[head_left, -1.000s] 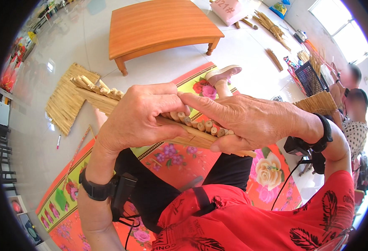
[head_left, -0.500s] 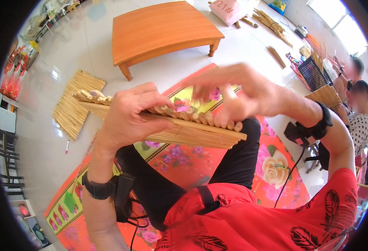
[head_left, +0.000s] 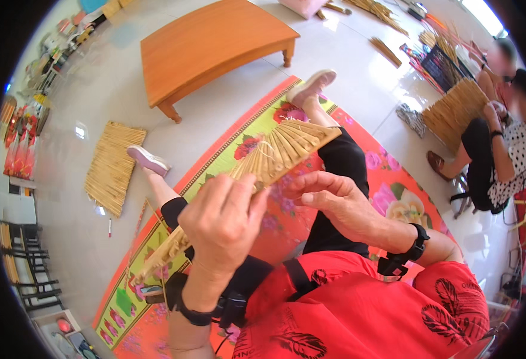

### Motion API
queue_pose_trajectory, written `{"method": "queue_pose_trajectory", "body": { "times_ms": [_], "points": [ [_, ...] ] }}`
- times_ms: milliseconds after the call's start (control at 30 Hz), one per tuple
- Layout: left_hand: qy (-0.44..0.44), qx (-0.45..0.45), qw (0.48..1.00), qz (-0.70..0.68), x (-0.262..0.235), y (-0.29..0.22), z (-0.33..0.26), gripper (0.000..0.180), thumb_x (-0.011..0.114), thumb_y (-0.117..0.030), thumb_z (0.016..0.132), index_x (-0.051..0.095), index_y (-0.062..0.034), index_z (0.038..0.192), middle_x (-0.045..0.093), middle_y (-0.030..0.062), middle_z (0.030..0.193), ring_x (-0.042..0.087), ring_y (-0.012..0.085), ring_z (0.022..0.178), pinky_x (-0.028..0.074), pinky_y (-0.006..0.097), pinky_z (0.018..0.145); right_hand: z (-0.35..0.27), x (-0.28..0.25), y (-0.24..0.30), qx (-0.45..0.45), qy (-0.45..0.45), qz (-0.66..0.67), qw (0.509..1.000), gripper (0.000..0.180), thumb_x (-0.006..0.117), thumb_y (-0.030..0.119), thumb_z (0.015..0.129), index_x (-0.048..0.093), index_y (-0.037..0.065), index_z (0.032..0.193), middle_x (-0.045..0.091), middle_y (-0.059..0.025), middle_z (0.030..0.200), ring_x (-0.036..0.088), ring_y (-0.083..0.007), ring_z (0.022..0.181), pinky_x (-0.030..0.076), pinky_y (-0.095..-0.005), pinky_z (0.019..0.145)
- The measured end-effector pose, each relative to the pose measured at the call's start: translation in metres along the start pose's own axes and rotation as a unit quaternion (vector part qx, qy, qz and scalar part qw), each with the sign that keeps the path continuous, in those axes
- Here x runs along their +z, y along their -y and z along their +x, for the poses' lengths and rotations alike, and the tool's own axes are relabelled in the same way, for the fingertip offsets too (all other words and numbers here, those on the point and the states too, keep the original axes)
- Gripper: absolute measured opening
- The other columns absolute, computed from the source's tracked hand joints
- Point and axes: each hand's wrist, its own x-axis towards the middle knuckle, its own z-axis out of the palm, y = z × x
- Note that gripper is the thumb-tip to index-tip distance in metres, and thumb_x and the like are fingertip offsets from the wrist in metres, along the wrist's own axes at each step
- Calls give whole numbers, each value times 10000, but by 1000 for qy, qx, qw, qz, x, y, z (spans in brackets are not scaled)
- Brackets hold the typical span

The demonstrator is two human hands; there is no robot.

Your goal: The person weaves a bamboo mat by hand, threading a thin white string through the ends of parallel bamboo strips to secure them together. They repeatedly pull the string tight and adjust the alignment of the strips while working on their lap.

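Observation:
My left hand (head_left: pixel 224 221) is closed on the edge of a small mat of straw-coloured stalks (head_left: pixel 287 151), gripping it near its middle. The far part spreads like a fan beyond my fingers, and the other end pokes out at lower left, past my wrist. A thin pale thread loops over the stalks. Just right of the mat, my right hand (head_left: pixel 340 206) hovers with fingers loosely stretched and nothing visible between them. My legs are spread on either side, over a red floral floor mat (head_left: pixel 388 173).
Another stalk mat (head_left: pixel 114 167) lies on the tiles at left, near my shoe (head_left: pixel 149 160) and a small marker (head_left: pixel 109 227). A low orange-brown table (head_left: pixel 215 48) stands ahead. At right a seated person holds a similar mat (head_left: pixel 456 113), beside a dark basket (head_left: pixel 443 67) of stalks.
The stalk mat has turned from lying across my lap to a slant, its right end lifting away. My right hand has come off its edge and dropped nearer me. My view has shifted right.

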Motion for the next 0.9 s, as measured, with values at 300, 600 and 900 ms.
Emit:
{"method": "queue_pose_trajectory", "body": {
  "times_ms": [300,600,900],
  "points": [
    [106,77,991,27,44,-66,-14,366,789,-73,743,736,-87,1106,550,18,817,571,196,686,498,328,579,-24,-35,-52,-21,-153,106,982,33,716,10,924,688,24,935,714,-8,961,643,-77,936,512,-258,883],
    [166,54,985,-7,54,-86,-14,462,802,-1,695,739,-66,1148,655,41,947,625,227,758,526,359,651,-30,-60,-75,-108,-103,50,988,205,688,16,961,688,24,1165,685,-5,982,634,-98,917,521,-286,828],
    [195,68,979,6,56,-87,-9,549,775,43,676,729,-74,1210,646,31,905,597,222,717,506,362,631,-31,-67,-64,-144,-67,-72,985,260,712,23,930,669,15,1186,691,-79,1037,676,-182,966,525,-323,839]
  ]
}}
